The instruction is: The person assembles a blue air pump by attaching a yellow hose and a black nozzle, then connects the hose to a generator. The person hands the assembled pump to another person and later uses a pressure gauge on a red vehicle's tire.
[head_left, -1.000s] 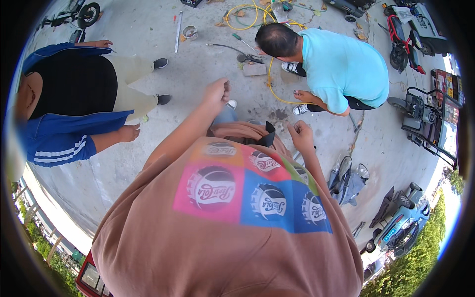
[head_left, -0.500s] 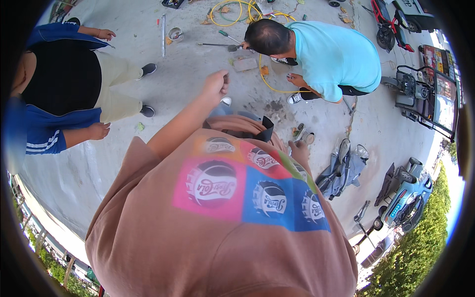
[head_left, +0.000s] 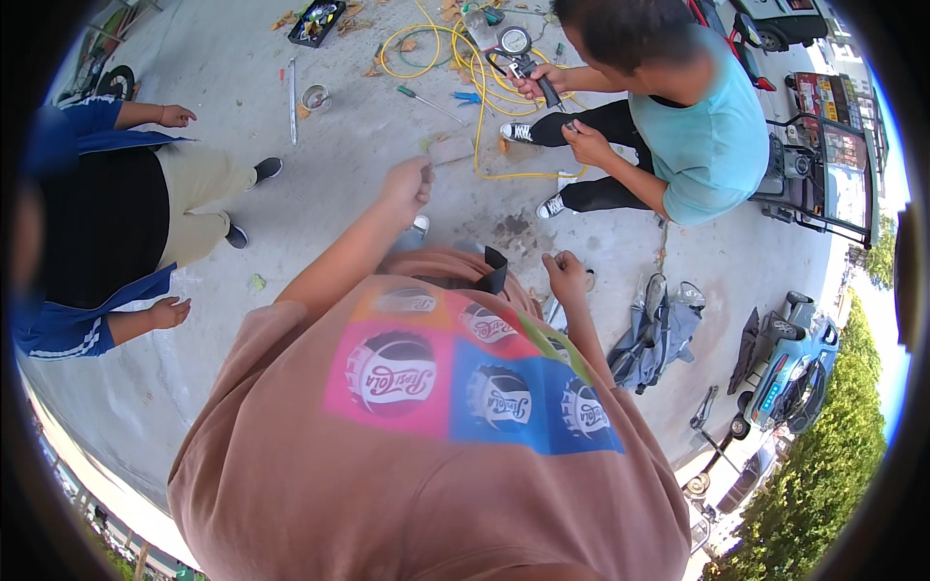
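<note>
My left hand [head_left: 407, 184] hangs in the air in front of my body, its fingers curled into a loose fist with nothing showing in them. Below it on the ground lies a flat grey brick-like block [head_left: 451, 149]. To the right of my waist, my right hand [head_left: 565, 275] is loosely closed, and I see nothing held in it. Across from me, a person in a turquoise shirt [head_left: 702, 136] grips a tire inflator gun [head_left: 544, 85] with a round gauge [head_left: 513, 40]. That person's other hand [head_left: 587, 143] is raised, pinching something small and dark.
A yellow air hose [head_left: 481, 145] lies coiled on the concrete. Near it are a green-handled screwdriver [head_left: 426, 102], a metal bar [head_left: 294, 102], a tin [head_left: 316, 96] and a black tray [head_left: 317, 21]. Another person [head_left: 107, 203] stands left. Grey bags [head_left: 657, 334] lie right.
The person in turquoise has risen from a crouch, moved right and now holds the inflator gun instead of a long thin tool. My right hand has come up into clearer view.
</note>
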The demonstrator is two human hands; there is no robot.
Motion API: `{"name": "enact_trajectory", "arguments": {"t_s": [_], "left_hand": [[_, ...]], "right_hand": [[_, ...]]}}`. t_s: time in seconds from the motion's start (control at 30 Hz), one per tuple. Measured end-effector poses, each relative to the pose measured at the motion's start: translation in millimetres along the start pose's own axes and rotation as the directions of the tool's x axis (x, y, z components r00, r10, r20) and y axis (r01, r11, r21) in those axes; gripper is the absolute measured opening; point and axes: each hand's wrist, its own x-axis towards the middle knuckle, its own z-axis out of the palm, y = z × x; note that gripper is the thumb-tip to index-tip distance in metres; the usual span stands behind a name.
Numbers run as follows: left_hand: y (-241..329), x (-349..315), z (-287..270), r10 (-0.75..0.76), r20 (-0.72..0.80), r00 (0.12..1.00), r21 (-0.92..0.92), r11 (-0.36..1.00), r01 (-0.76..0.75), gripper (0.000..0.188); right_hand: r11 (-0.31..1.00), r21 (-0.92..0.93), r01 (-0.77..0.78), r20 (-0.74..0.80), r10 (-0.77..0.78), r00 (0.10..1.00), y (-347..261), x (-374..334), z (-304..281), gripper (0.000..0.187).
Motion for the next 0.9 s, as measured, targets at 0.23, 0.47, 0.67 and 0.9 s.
{"name": "enact_trajectory", "arguments": {"t_s": [0.23, 0.47, 0.67, 0.9], "left_hand": [[5.4, -1.2, 39.4, 0.002, 0.087, 0.996, 0.054, 0.999, -0.007, 0.013], [7.1, 1.0, 68.1, -0.024, 0.098, 0.995, 0.107, 0.994, 0.014, 0.012], [15.5, 0.0, 118.7, 0.011, 0.221, 0.975, 0.140, 0.989, -0.043, 0.013], [14.2, -24.0, 199.0, 0.102, 0.332, 0.938, 0.183, 0.968, -0.171, 0.014]], "right_hand": [[0.992, 0.111, 0.063, -0.058, -0.057, 0.997, -47.7, 0.6, -11.1, 0.039], [0.993, 0.121, 0.003, -0.089, 0.008, 0.996, -25.0, -15.6, -8.7, 0.040], [0.978, 0.193, -0.082, -0.119, 0.106, 0.987, -16.1, -25.6, -13.9, 0.038], [0.986, 0.166, 0.028, -0.146, -0.003, 0.989, 25.0, -9.4, -29.1, 0.035]]}}
